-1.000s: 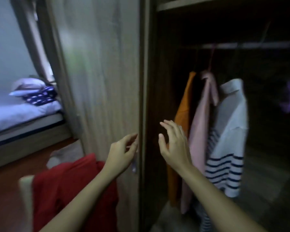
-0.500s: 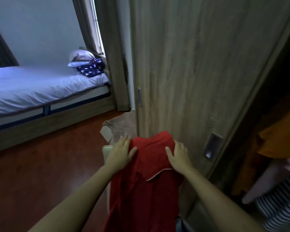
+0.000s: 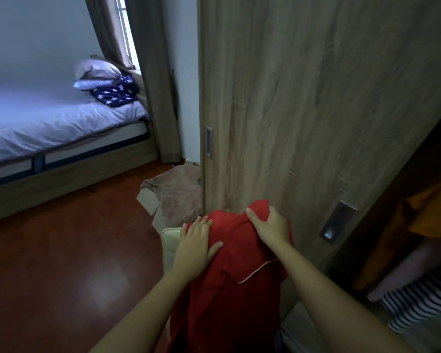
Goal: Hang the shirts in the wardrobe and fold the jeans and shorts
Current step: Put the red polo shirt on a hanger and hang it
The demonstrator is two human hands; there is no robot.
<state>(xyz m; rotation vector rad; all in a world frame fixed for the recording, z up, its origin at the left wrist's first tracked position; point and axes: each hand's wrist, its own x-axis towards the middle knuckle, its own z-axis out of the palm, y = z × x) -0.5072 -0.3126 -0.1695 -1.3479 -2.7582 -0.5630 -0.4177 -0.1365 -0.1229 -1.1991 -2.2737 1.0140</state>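
Note:
A red shirt point(image 3: 229, 284) with thin white piping hangs draped over a pale chair back point(image 3: 169, 242) in front of the wardrobe. My left hand point(image 3: 197, 244) lies flat on its upper left part, fingers straight. My right hand point(image 3: 270, 226) grips a bunched fold at the shirt's top right. The wooden sliding wardrobe door point(image 3: 303, 110) stands just behind. At the right edge, inside the wardrobe, hang an orange shirt point(image 3: 428, 212), a pink garment point(image 3: 415, 271) and a striped shirt point(image 3: 418, 301).
A brownish cloth point(image 3: 176, 197) lies over a cardboard box point(image 3: 148, 201) beside the wardrobe. A bed point(image 3: 49, 128) with a pillow and a star-patterned navy item point(image 3: 115, 94) runs along the left wall. The floor point(image 3: 61, 263) is reddish-brown.
My view swung from the open wardrobe down to the chair. Both hands came down from near the door edge onto the red shirt, and my right hand has gathered a fold of it.

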